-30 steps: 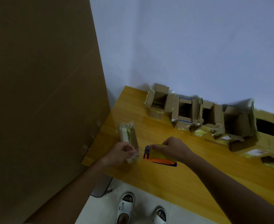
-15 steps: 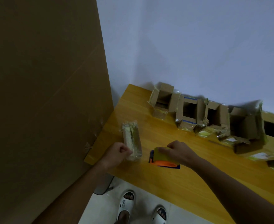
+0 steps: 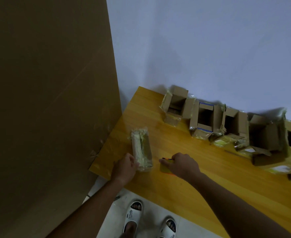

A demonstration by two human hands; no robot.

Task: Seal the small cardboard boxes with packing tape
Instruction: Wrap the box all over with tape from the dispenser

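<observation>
Progress: one small box [image 3: 141, 148] lies on its side near the left end of the table [image 3: 209, 169], its faces glossy with packing tape; I judge it sealed or nearly so. My left hand [image 3: 125, 166] grips its near end, fingers curled round the corner. My right hand [image 3: 181, 164] is closed on the tape dispenser [image 3: 165, 167], which sits on the table just beside the box, to its right; only a yellow roll face and an orange edge show under my fingers. I cannot see a tape strip running between dispenser and box, so I cannot tell whether it has been cut.

Remaining: a row of open boxes [image 3: 204, 117] stands along the far edge against the wall [image 3: 209, 40], flaps up, scraps of old tape clinging to them. At least four are unsealed; the row runs out of view to the right. Most of the task lies ahead, by my estimate.

Surroundings: large cardboard sheet [image 3: 47, 100] leans upright at the left, touching the table's corner. White slippers [image 3: 134, 215] on the tiled floor below. Obstacles: the cardboard sheet crowds the left hand; loose tape on the flaps may snag.
</observation>
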